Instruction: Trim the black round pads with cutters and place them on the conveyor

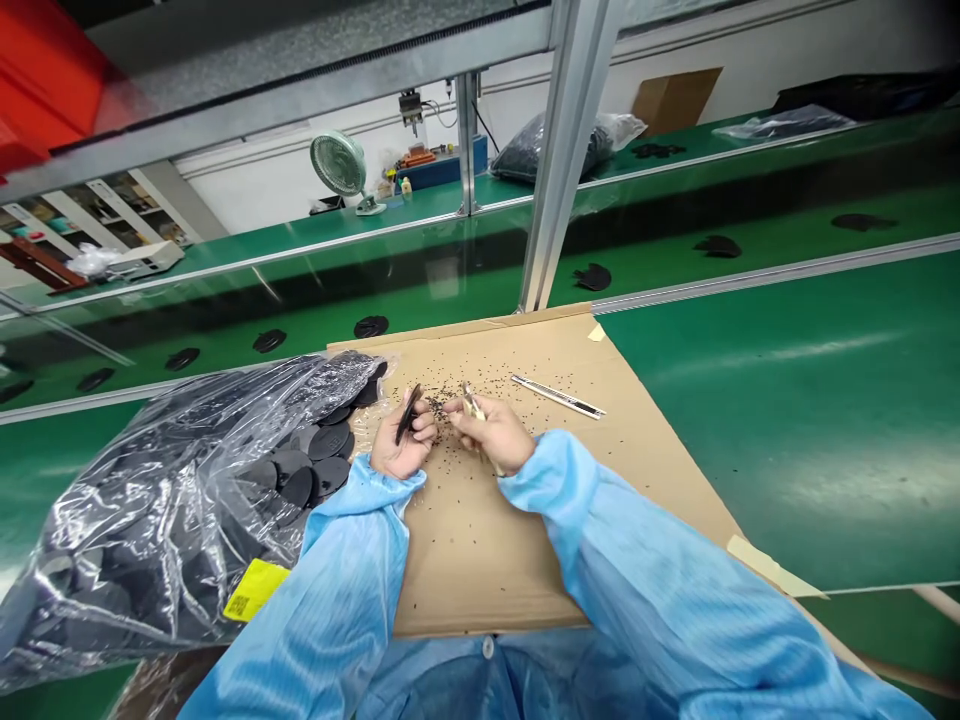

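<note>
My left hand (407, 441) is closed around a thin black plastic disc (408, 414), which it holds up on edge. Facing it, my right hand (494, 431) grips a small tool with pale handles and a metal tip, apparently nippers (472, 401); fingers cover much of it. A short gap separates the tool from the disc. Many tiny black scraps (442, 402) lie scattered on the cardboard sheet (480, 560) beneath both hands. To the right rests a slim silver utility knife (559, 396). More black discs (328, 441) spill from a clear plastic bag (172, 480) beside my left hand.
A yellow label (256, 590) is on the bag. Behind the cardboard runs a green conveyor belt (465, 280) with spaced black parts (371, 326). A metal post (559, 160) rises at the cardboard's far edge. A fan (339, 165) stands on the far bench.
</note>
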The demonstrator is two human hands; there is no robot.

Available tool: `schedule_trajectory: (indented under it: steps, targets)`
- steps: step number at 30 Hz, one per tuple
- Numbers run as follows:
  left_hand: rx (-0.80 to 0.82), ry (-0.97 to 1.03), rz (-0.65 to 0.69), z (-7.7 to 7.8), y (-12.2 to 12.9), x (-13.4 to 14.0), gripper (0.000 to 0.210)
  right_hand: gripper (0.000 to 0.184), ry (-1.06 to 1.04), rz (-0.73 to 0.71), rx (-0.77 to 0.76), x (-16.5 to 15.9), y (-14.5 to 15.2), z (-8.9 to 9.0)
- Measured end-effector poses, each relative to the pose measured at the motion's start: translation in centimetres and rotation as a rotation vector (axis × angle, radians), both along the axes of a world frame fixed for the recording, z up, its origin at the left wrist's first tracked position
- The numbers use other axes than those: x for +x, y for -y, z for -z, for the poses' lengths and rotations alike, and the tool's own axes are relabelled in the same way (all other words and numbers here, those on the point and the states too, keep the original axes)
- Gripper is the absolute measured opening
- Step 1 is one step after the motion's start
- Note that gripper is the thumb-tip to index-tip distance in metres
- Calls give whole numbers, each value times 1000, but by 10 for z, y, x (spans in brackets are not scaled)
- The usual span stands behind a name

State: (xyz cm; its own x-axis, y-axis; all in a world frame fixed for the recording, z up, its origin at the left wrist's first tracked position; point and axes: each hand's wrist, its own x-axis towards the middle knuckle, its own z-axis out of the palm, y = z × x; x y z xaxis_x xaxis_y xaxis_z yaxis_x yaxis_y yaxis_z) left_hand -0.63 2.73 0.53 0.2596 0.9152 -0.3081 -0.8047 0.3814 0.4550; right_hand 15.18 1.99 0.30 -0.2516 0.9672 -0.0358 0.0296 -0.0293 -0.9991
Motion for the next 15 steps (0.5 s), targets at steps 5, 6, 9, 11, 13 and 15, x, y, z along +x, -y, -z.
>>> schedule_trajectory:
  steps: [5,6,9,11,13,15]
  targets:
    - [22,-192,-144,7,-4,7,10,28,-491,-199,-315,15,-11,-1]
    - [45,-220,-181,8,-5,10,17,27,-479,-190,-319,17,-12,-2]
    - [90,-229,-306,12,-7,14,36,26,-403,-141,-233,19,-11,-5]
    - [115,-272,-403,14,-9,16,39,27,-301,-39,-51,13,-7,-14]
    - [147,-321,-446,16,-9,18,38,24,-107,50,189,0,-1,-29]
    - [190,-322,-431,15,-8,22,38,17,173,16,434,-22,6,-47]
